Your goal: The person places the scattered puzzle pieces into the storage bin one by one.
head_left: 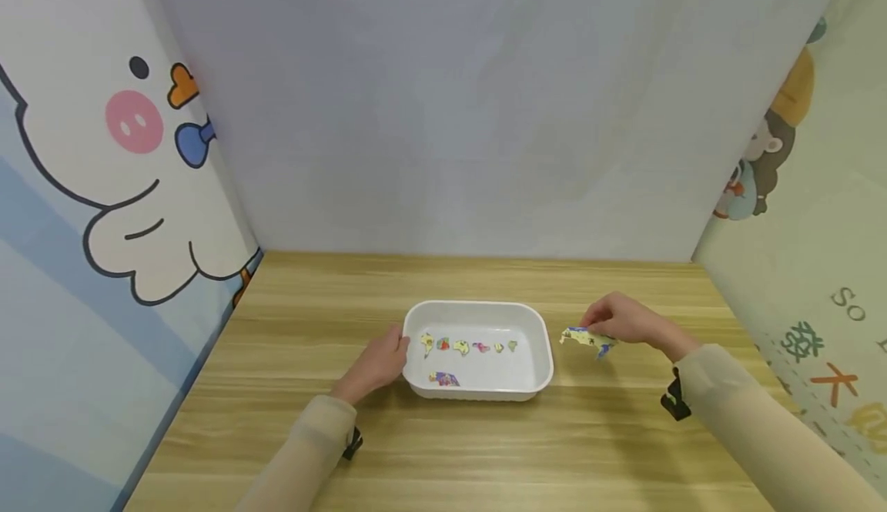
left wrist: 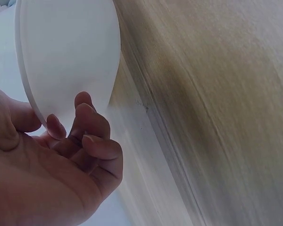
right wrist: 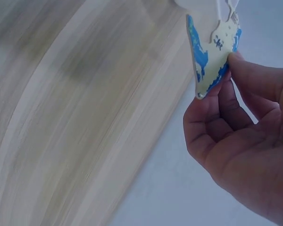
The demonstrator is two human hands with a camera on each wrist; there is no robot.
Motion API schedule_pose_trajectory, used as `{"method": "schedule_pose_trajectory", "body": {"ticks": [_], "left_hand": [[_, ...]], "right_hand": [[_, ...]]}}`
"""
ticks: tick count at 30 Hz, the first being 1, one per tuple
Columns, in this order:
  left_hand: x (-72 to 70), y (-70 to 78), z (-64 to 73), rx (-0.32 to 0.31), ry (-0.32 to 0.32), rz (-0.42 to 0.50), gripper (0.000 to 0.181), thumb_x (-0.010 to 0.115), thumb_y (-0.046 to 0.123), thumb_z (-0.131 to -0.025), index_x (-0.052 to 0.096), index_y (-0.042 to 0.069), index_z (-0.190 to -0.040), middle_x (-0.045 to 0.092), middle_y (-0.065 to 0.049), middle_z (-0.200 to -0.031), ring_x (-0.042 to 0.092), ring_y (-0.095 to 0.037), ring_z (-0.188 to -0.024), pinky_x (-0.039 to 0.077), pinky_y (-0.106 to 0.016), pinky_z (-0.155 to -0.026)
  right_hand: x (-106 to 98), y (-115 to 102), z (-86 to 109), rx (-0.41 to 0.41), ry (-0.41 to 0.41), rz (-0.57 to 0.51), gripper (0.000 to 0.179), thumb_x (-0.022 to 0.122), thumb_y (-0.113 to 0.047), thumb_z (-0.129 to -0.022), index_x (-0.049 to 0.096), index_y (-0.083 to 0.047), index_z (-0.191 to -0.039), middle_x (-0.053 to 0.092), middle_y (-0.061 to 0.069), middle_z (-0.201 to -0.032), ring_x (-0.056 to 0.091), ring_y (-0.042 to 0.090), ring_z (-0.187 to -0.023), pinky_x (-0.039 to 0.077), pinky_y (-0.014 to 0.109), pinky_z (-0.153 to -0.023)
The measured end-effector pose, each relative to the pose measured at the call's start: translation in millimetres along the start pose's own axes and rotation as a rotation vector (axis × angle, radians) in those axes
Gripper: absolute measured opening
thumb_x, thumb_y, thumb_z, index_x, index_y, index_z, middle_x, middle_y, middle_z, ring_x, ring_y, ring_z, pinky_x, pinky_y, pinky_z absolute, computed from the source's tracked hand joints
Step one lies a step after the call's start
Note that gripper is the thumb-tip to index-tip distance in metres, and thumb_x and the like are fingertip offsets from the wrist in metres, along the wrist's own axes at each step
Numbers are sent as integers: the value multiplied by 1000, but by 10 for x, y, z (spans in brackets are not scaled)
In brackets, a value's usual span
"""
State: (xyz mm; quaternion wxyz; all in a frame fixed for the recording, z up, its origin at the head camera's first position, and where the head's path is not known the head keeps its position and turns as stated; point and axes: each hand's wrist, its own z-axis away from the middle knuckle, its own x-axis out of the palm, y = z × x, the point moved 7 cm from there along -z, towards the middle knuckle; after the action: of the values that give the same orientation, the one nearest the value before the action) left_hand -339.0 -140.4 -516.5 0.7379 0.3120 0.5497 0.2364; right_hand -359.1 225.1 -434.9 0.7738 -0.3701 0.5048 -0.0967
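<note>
A white rectangular tray stands on the wooden table. My left hand holds its left end, and in the left wrist view the thumb lies at the rim while the fingers curl against the outer wall. Right of the tray, my right hand pinches a flat, irregular puzzle piece above the table. The right wrist view shows this piece printed cream and blue, with jagged edges. Small colourful pieces lie in a row inside the tray, and a purple one is near its front wall.
The wood-grain table runs back to a plain pale curtain. Cartoon-printed sheets hang on the left and right. Each wrist has a dark strap, the right one showing below the sleeve.
</note>
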Motion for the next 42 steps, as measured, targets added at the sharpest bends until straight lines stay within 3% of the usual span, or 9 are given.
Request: {"method": "schedule_pose_trajectory", "body": {"ticks": [8, 17, 25, 29, 42], "left_hand": [[-10, -17, 12, -1, 12, -14, 31, 35, 20, -104, 44, -1, -125, 53, -7, -83, 50, -19, -67, 42, -32, -57], [-28, 46, 9, 9, 9, -7, 40, 33, 21, -104, 41, 0, -137, 55, -7, -90, 51, -18, -70, 43, -33, -59], [-34, 45, 21, 10, 13, -4, 33, 34, 19, -104, 45, -1, -127, 54, -7, -84, 51, -19, -68, 42, -32, -57], [-34, 42, 23, 15, 15, -11, 29, 35, 19, -103, 47, -1, -122, 53, -7, -81, 50, -19, -66, 42, -32, -56], [-15, 29, 17, 5, 0, -6, 31, 34, 20, -104, 45, 0, -125, 52, -7, -81, 50, -19, -66, 42, -32, -56]], "right_hand": [[111, -171, -192, 4, -29, -42, 13, 59, -1, -92, 69, 2, -98, 65, 5, -83, 50, 17, -67, 44, 34, -63], [170, -349, -332, -34, -26, -1, 14, 59, -2, -92, 70, 2, -99, 68, 7, -92, 59, 19, -81, 48, 35, -71], [276, -412, -463, -9, -5, 33, 11, 61, -2, -91, 71, -1, -96, 67, 5, -92, 58, 17, -81, 48, 35, -72], [340, -506, -508, -36, -4, 67, 9, 63, -1, -90, 71, -1, -94, 67, 5, -89, 58, 17, -80, 48, 35, -72], [512, -640, -645, -51, -42, 71, 8, 63, 1, -89, 70, -2, -92, 66, 3, -84, 59, 16, -77, 50, 34, -72]]}}
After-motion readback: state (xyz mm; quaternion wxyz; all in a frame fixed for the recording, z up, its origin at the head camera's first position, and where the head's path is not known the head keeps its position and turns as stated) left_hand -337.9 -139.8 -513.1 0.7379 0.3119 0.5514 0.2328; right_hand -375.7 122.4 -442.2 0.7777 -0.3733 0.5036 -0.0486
